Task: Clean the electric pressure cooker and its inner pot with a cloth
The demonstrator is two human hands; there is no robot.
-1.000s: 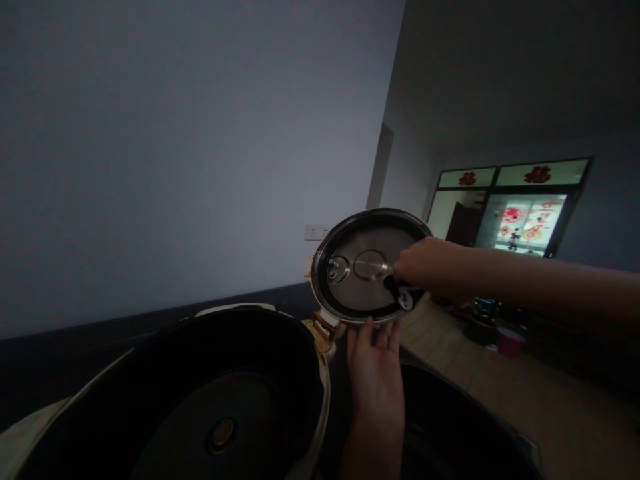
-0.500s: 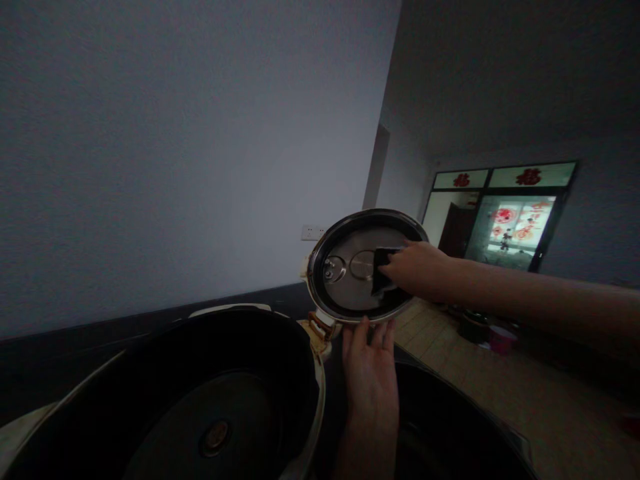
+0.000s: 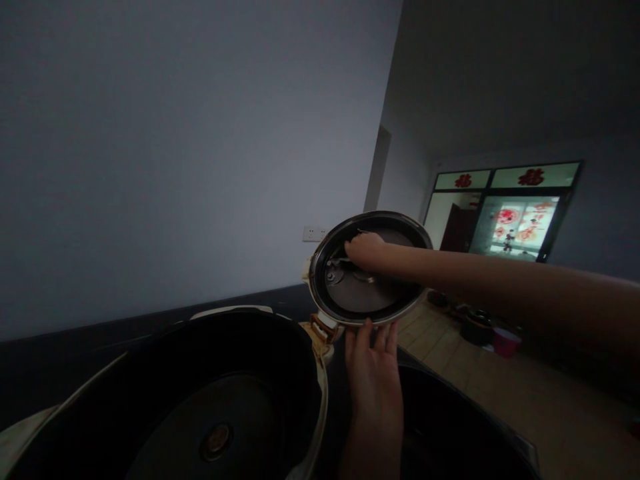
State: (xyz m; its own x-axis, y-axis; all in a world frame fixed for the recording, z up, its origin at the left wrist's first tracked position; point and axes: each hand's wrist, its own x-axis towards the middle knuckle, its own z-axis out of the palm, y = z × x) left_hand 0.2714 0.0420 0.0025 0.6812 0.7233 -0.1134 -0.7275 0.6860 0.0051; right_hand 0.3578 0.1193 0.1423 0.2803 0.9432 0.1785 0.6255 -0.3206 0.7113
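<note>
While the left hand [image 3: 374,373] props the lower rim of the round, dark-rimmed steel cooker lid [image 3: 369,269] with straight, spread fingers, open and not clasping, the lid stands raised on its hinge above the cream electric cooker body [image 3: 320,373]. The right hand [image 3: 366,251] presses on the lid's inner plate; whether its grip holds anything cannot be told.

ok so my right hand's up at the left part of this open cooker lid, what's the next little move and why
Probably sweep the right hand back across the lid plate toward its lower right, which lies uncovered, while the left hand braces the lid rim from below.
</note>
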